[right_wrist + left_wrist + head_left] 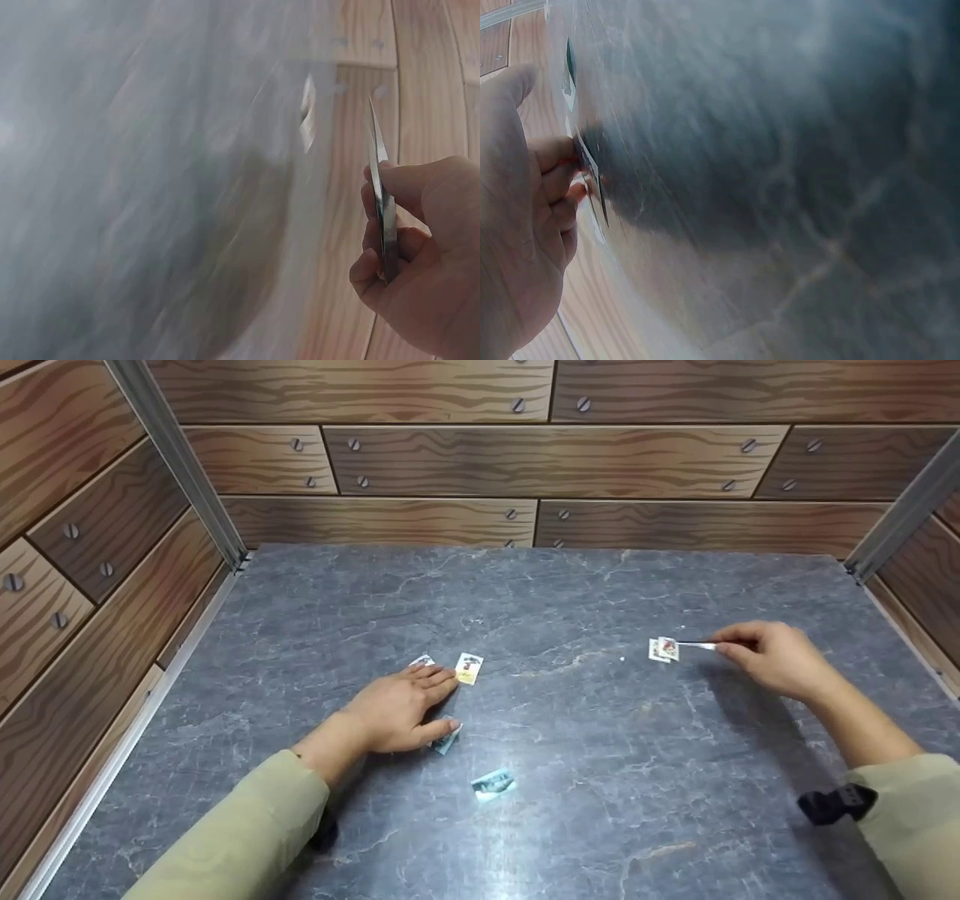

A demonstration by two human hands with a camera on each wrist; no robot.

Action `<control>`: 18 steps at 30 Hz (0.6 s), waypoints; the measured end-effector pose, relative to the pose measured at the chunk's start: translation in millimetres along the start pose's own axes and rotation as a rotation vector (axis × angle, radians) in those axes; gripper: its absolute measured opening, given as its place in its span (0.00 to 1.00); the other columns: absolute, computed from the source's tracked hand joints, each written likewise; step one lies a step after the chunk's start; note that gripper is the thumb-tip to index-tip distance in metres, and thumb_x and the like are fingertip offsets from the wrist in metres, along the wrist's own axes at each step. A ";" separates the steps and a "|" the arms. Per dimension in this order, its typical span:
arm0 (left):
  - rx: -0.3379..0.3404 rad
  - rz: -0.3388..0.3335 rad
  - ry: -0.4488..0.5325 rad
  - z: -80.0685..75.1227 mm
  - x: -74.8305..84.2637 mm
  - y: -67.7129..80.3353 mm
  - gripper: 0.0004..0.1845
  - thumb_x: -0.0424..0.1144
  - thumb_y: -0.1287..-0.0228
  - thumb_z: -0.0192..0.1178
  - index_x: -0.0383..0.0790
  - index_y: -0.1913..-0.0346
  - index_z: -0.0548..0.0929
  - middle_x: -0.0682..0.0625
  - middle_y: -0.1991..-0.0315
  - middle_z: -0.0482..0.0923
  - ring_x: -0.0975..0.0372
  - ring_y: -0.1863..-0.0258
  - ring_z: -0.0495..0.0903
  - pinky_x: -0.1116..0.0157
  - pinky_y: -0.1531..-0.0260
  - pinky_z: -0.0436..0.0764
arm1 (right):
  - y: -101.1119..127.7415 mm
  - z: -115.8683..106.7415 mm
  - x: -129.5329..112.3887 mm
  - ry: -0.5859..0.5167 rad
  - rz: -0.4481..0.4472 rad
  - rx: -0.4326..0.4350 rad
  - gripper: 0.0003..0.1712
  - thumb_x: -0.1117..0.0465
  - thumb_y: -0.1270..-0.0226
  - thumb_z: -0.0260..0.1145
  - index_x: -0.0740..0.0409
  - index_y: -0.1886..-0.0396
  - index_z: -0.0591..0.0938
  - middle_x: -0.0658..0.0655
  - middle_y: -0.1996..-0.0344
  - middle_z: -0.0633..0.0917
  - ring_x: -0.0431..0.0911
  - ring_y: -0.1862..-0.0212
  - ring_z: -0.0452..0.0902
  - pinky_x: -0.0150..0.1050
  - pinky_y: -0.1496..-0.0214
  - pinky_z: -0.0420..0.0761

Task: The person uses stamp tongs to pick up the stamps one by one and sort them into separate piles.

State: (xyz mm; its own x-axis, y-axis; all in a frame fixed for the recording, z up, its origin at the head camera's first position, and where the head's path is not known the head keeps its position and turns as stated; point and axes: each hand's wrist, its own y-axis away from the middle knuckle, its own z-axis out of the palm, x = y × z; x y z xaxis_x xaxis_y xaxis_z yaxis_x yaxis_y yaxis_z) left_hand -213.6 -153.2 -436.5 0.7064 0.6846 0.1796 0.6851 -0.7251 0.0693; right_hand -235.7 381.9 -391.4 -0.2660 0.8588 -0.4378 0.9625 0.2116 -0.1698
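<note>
My left hand (401,711) lies with its fingers extended over the table, fingertips at a yellow-and-white stamp (470,666) and a second stamp (422,660) partly hidden under them. By the thumb, a teal stamp (448,740) shows in part. In the left wrist view, fingertips meet the thin edge of a paper piece (592,169). Pinched in my right hand (780,661) are metal tweezers (388,225), their tips pointing left. Those tips reach two small overlapping stamps (665,649) on the right side; whether they grip one I cannot tell.
Another teal stamp (493,785) lies nearer the front, in a bright glare patch. A tiny white speck (622,658) sits left of the overlapping pair. Wood-patterned panels (555,461) wall off the back and sides of the grey marbled table (570,585).
</note>
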 end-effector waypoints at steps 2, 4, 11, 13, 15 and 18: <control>-0.003 -0.001 -0.001 -0.2 0.0 0.0 0.42 0.64 0.18 0.44 0.34 0.18 0.64 0.42 0.19 0.63 0.48 0.18 0.59 0.54 0.17 0.53 | -6.3 2.4 -15.1 -0.011 -0.029 -0.004 0.13 0.60 0.23 0.69 0.63 0.48 0.91 0.64 0.56 0.90 0.51 0.60 0.80 0.44 0.59 0.77; -0.005 -0.003 -0.002 -0.2 0.0 -0.3 0.42 0.64 0.18 0.44 0.34 0.18 0.64 0.42 0.19 0.63 0.48 0.18 0.59 0.54 0.17 0.53 | -13.6 6.1 -31.3 -0.027 -0.059 -0.014 0.13 0.60 0.23 0.69 0.63 0.47 0.90 0.66 0.52 0.90 0.54 0.55 0.82 0.49 0.53 0.79; 0.006 0.005 -0.009 -0.9 -0.2 0.1 0.42 0.64 0.18 0.44 0.34 0.19 0.65 0.41 0.20 0.64 0.47 0.19 0.60 0.53 0.17 0.54 | -42.0 27.3 -89.1 -0.096 -0.163 -0.045 0.11 0.63 0.24 0.69 0.61 0.48 0.91 0.60 0.55 0.91 0.48 0.59 0.80 0.46 0.55 0.79; 0.013 0.012 -0.010 -0.8 -0.2 0.4 0.41 0.63 0.18 0.44 0.33 0.19 0.65 0.40 0.20 0.64 0.46 0.19 0.60 0.52 0.17 0.54 | -50.5 35.4 -104.1 -0.119 -0.186 -0.059 0.11 0.64 0.24 0.69 0.61 0.49 0.91 0.60 0.56 0.91 0.48 0.59 0.80 0.46 0.54 0.80; 0.016 0.017 -0.013 -0.8 -0.2 0.2 0.41 0.63 0.18 0.45 0.32 0.19 0.65 0.39 0.20 0.64 0.45 0.19 0.60 0.52 0.18 0.55 | -58.3 44.6 -117.7 -0.139 -0.199 -0.076 0.10 0.64 0.25 0.69 0.61 0.50 0.92 0.60 0.58 0.90 0.48 0.60 0.80 0.46 0.54 0.80; 0.014 0.020 -0.017 -1.0 0.2 -0.7 0.41 0.63 0.18 0.45 0.32 0.19 0.65 0.39 0.20 0.64 0.45 0.19 0.60 0.51 0.18 0.54 | -67.5 60.0 -134.7 -0.159 -0.222 -0.097 0.09 0.66 0.26 0.69 0.62 0.51 0.92 0.60 0.58 0.91 0.49 0.58 0.82 0.47 0.52 0.81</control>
State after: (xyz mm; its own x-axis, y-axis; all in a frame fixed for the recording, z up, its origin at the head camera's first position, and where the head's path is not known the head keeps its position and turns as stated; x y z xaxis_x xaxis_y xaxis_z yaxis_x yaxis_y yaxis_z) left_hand -214.1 -152.7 -435.5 0.7228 0.6712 0.1645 0.6732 -0.7376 0.0520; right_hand -268.0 224.0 -373.9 -0.4684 0.7041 -0.5337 0.8783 0.4365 -0.1950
